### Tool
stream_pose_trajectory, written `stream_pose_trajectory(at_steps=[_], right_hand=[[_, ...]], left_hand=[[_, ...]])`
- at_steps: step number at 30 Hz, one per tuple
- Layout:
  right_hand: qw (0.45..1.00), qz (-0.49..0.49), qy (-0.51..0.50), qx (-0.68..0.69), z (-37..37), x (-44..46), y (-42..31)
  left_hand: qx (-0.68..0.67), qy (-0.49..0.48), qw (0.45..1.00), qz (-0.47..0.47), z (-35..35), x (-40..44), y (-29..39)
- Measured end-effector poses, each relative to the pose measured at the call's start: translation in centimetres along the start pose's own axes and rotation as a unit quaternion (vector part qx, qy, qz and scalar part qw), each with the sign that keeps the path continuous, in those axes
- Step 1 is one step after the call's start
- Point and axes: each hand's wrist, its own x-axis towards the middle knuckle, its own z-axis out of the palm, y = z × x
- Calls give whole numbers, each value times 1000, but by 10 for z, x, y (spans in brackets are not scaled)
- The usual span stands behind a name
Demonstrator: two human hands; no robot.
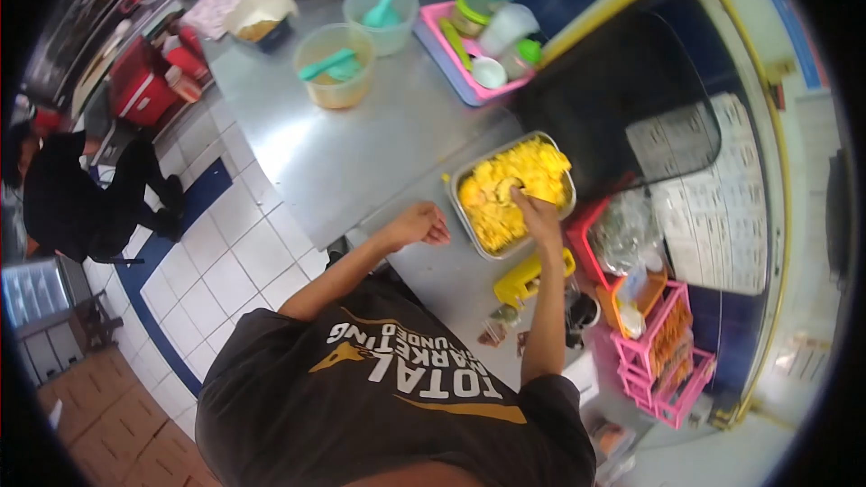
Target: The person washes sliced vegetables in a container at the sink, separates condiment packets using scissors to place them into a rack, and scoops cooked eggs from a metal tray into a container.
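A metal tray (pixel 465 216) full of bright yellow food pieces (pixel 492 216) sits on the steel counter in front of me. My right hand (pixel 538 214) reaches over the tray from the right, fingers closed at a yellow piece with a dark edge (pixel 507 188). The fingertips partly hide that piece. My left hand (pixel 421 225) hovers left of the tray, apart from it, palm turned inward. Its fingers are loosely bent, with nothing visible in them.
Two plastic tubs, one nearer (pixel 320 95) and one farther (pixel 397 36), hold turquoise scoops. A pink tray (pixel 442 13) carries containers. Right of me are a yellow holder (pixel 523 281), a red bin (pixel 586 225) and pink baskets (pixel 634 347). Another person (pixel 77 185) is at far left.
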Motion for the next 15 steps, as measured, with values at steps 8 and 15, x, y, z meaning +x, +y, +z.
stream_pose_trajectory(at_steps=[8, 15], right_hand=[[985, -85, -137, 54, 122, 84, -258], [962, -208, -168, -54, 390, 217, -425]], left_hand=[[-62, -12, 997, 36, -98, -88, 21], [-135, 131, 981, 49, -217, -183, 34]])
